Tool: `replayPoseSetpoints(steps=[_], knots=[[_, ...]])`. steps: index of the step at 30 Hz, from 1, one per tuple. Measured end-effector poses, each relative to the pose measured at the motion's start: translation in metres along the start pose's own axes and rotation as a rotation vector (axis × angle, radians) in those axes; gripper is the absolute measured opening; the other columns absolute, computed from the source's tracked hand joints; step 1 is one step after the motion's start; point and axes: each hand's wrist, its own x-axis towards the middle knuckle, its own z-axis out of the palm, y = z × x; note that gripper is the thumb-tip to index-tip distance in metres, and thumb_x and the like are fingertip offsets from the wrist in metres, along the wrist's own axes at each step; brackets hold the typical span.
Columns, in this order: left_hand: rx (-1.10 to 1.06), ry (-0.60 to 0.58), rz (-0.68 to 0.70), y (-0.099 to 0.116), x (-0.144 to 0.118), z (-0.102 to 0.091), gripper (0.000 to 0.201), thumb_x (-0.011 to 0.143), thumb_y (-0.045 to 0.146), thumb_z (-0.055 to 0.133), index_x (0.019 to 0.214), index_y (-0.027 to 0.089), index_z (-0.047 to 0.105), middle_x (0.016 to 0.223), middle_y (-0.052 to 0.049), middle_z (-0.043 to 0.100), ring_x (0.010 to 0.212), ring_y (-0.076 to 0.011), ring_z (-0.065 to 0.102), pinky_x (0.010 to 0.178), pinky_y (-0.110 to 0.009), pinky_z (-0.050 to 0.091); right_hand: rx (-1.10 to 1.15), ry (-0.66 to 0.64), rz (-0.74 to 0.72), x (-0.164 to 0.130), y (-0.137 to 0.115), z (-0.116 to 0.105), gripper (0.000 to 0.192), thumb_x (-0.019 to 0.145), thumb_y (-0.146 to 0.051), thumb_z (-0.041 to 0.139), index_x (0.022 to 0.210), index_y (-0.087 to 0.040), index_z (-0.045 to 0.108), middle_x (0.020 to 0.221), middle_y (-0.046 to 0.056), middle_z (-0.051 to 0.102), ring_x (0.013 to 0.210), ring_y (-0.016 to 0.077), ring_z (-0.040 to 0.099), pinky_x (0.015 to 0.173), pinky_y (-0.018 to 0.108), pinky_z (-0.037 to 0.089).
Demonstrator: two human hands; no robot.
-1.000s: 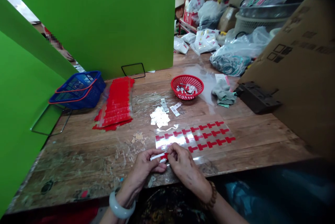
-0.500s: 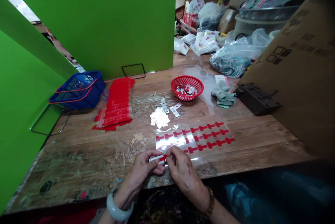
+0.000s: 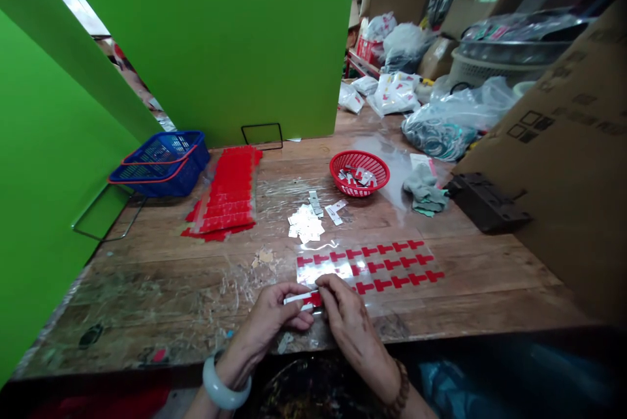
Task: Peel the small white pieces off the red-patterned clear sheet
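Wooden bench (image 3: 147,262), near edge: we had the white strip (image 3: 300,299) pinched between left hand (image 3: 272,314) and right hand (image 3: 349,318), long axis left-right, right fingertips (image 3: 327,290) on its red-tabbed end, sticker sheet (image 3: 372,263) just beyond.

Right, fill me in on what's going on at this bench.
A person's left hand and right hand together pinch a small white strip with a red sticker at its end, near the table's front edge. Just beyond lies a clear sheet of red T-shaped stickers, then loose white strips and a red basket.
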Motion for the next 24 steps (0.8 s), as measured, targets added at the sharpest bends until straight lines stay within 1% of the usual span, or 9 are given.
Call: replayPoseSetpoints(steps=[6,7,9,11,13,16,19,21,24], knots=[[-0.037,-0.024,-0.022,0.004,-0.005,-0.002,0.033,0.068,0.017,0.066,0.098,0.006,0.058,0.064,-0.010,0.070,0.055,-0.0135,0.065,0.058,-0.022,0.051,-0.026,0.061,0.017,0.005,0.004,-0.004,0.017,0.089,-0.025,0.040,0.089,-0.020,0.056,0.081,0.001,0.056,0.076,0.0153,0.052,0.071,0.025,0.041],[-0.043,-0.027,-0.026,0.005,-0.006,-0.002,0.032,0.069,0.018,0.066,0.098,0.006,0.058,0.065,-0.010,0.070,0.055,-0.0131,0.065,0.058,-0.021,0.051,-0.008,0.046,0.037,0.006,0.004,-0.005,0.019,0.090,-0.027,0.039,0.087,-0.020,0.056,0.078,0.001,0.056,0.072,0.0147,0.052,0.068,0.025,0.041],[-0.054,-0.040,-0.025,0.008,-0.008,-0.003,0.031,0.069,0.018,0.065,0.097,0.006,0.059,0.066,-0.009,0.070,0.056,-0.0129,0.065,0.059,-0.021,0.051,0.078,-0.045,0.090,0.007,0.005,-0.006,0.022,0.090,-0.031,0.038,0.085,-0.019,0.057,0.069,-0.001,0.054,0.065,0.0131,0.050,0.061,0.023,0.040],[-0.064,-0.051,-0.020,0.010,-0.009,-0.002,0.028,0.069,0.017,0.064,0.095,0.007,0.060,0.066,-0.008,0.070,0.057,-0.0131,0.065,0.059,-0.022,0.052,0.205,-0.155,0.151,0.006,0.006,-0.005,0.018,0.087,-0.033,0.045,0.089,-0.019,0.057,0.067,-0.003,0.053,0.061,0.0115,0.050,0.055,0.021,0.039],[-0.066,-0.047,-0.016,0.011,-0.010,-0.001,0.026,0.068,0.017,0.065,0.092,0.008,0.060,0.065,-0.007,0.069,0.058,-0.0134,0.065,0.059,-0.023,0.052,0.305,-0.214,0.192,0.006,0.009,0.000,0.016,0.081,-0.030,0.055,0.092,-0.019,0.056,0.068,-0.003,0.055,0.059,0.0102,0.051,0.053,0.019,0.038],[-0.035,-0.022,0.013,0.011,-0.011,0.002,0.025,0.070,0.022,0.065,0.090,0.009,0.061,0.063,-0.006,0.069,0.057,-0.0131,0.064,0.058,-0.022,0.051,0.332,-0.184,0.198,0.005,0.016,0.008,0.012,0.075,-0.025,0.061,0.081,-0.017,0.054,0.064,-0.004,0.052,0.056,0.0085,0.049,0.050,0.017,0.035],[0.026,0.003,0.034,0.006,-0.007,0.003,0.028,0.069,0.032,0.067,0.085,0.011,0.060,0.056,-0.003,0.067,0.049,-0.0116,0.061,0.052,-0.021,0.048,0.333,-0.151,0.200,0.006,0.020,0.012,0.014,0.072,-0.026,0.063,0.072,-0.017,0.052,0.057,-0.006,0.048,0.051,0.0080,0.046,0.047,0.017,0.033],[0.075,0.040,0.074,0.000,-0.003,0.003,0.030,0.063,0.035,0.071,0.079,0.012,0.059,0.046,0.001,0.062,0.042,-0.0100,0.057,0.045,-0.018,0.044,0.377,-0.179,0.217,0.007,0.020,0.013,0.017,0.072,-0.029,0.064,0.070,-0.017,0.052,0.054,-0.006,0.049,0.048,0.0079,0.046,0.045,0.017,0.033],[0.101,0.041,0.132,-0.010,0.005,0.002,0.034,0.064,0.045,0.068,0.072,0.014,0.056,0.039,0.003,0.057,0.034,-0.0084,0.051,0.038,-0.017,0.037,0.457,-0.240,0.239,0.009,0.018,0.012,0.026,0.071,-0.038,0.064,0.069,-0.016,0.050,0.054,-0.004,0.053,0.044,0.0074,0.045,0.042,0.017,0.033]])
